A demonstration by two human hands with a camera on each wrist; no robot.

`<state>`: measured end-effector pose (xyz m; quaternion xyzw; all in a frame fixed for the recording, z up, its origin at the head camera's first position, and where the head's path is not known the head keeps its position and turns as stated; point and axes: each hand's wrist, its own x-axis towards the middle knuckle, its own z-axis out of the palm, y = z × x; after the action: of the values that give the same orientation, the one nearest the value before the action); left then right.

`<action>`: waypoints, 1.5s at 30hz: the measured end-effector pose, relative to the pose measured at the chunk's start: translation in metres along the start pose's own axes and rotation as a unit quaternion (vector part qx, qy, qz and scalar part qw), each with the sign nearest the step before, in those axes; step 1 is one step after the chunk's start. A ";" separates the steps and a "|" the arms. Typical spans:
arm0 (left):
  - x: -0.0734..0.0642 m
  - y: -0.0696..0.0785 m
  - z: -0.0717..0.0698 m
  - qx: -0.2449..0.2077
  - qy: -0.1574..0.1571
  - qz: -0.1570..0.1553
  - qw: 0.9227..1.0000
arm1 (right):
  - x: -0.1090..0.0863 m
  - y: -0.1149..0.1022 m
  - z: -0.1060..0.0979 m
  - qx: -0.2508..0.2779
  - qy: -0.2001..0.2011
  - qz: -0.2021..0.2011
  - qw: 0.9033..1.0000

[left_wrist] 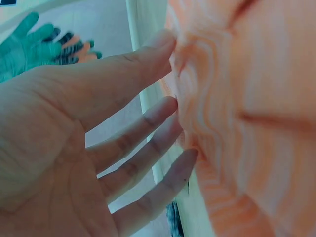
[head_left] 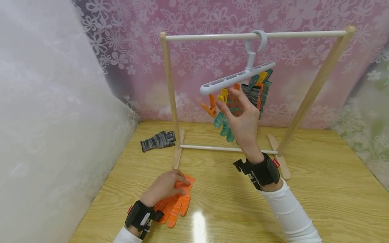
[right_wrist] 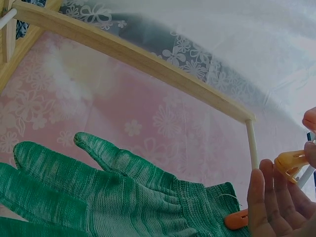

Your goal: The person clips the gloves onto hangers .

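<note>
My right hand point(head_left: 244, 123) is raised under a light grey hanger point(head_left: 234, 80), with thumb and forefinger pinching a yellow clip point(head_left: 223, 96) that hangs from it. An orange clip point(head_left: 209, 107) dangles beside it, toward the hanger's left end. Behind the hand hangs a green glove point(right_wrist: 128, 197), its cuff held by another orange clip point(right_wrist: 236, 219). Down on the table, my left hand point(head_left: 165, 185) rests on an orange glove point(head_left: 174, 207). In the left wrist view, its thumb and fingertips touch the striped orange fabric, spread apart from one another.
The hanger hooks over the white top bar point(head_left: 206, 37) of a wooden rack point(head_left: 170, 91). More gloves point(head_left: 255, 96) hang at its far end under green and yellow clips. A grey-black glove point(head_left: 158, 140) lies by the rack's left foot. A patterned curtain point(head_left: 133, 60) closes the back.
</note>
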<state>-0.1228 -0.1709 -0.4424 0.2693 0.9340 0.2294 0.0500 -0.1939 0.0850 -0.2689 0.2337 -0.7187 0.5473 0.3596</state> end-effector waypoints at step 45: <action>0.126 0.010 -0.015 0.039 0.058 -0.052 0.996 | -0.001 0.002 -0.014 -0.006 -0.015 -0.017 1.000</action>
<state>-0.2286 -0.1036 -0.4207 0.2086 0.9563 0.2050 -0.0033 -0.1909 0.0994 -0.2694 0.2522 -0.7235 0.5328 0.3593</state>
